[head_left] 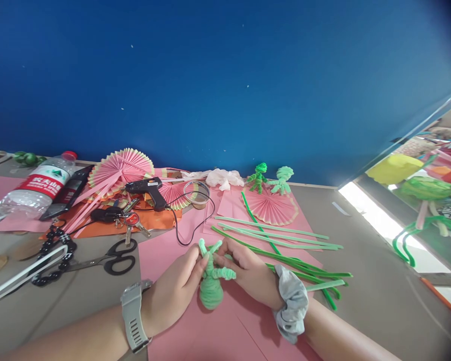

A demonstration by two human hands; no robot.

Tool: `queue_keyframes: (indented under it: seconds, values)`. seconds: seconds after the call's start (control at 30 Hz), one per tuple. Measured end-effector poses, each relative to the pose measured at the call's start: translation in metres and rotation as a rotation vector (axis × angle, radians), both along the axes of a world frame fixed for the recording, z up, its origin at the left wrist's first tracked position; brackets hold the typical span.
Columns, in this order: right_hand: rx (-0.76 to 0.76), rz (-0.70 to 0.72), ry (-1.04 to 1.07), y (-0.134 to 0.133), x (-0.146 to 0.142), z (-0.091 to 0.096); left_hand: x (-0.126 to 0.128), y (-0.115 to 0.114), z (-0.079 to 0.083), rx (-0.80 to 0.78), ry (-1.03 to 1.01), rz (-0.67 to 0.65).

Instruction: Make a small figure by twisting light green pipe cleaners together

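A pale green pipe-cleaner figure (211, 292) is held upside down over pink paper (195, 336), its round wound head at the bottom. One coiled limb sticks out to the right, and two thin ends point up. My left hand (178, 283), with a grey watch at the wrist, pinches the figure from the left. From the right, my right hand (246, 268), wearing a grey scrunchie, closes its fingers on the upper part. Its fingertips are partly hidden behind the figure. Loose green pipe cleaners (304, 268) lie just right of my right hand.
At the back stand two finished-looking green figures (281, 178) by a pink paper fan (274, 208). A black glue gun (150, 190) with a cord, keys (131, 219), black scissors (118, 258) and a water bottle (41, 185) lie left. A blue panel (225, 90) rises behind.
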State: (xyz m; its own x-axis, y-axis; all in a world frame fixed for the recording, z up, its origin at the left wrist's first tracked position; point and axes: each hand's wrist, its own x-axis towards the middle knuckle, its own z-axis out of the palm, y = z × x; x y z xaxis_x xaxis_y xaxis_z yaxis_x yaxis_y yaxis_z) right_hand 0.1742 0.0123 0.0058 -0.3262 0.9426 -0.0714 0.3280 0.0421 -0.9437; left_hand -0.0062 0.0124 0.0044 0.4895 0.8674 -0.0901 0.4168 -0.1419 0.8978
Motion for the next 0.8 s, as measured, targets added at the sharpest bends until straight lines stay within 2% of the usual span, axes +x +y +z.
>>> queue_keyframes:
  seconds: [0.23, 0.43, 0.6, 0.7, 0.8]
  values:
    - [0.023, -0.013, -0.008, 0.001, -0.002, 0.000, -0.003, 0.000, -0.006, 0.054, 0.016, 0.049]
    - [0.021, -0.019, -0.046, 0.000, -0.003, 0.005, -0.001, -0.001, 0.001, 0.040, -0.021, -0.013]
    - [0.015, -0.013, -0.061, -0.002, -0.004, 0.004, -0.001, -0.003, 0.003, 0.077, 0.037, 0.005]
    - [0.006, 0.038, -0.033, -0.001, -0.004, 0.006, -0.002, -0.002, -0.001, 0.104, 0.058, 0.027]
    - [0.007, 0.123, 0.002, 0.002, 0.000, 0.013, -0.002, -0.001, 0.002, 0.058, 0.004, 0.035]
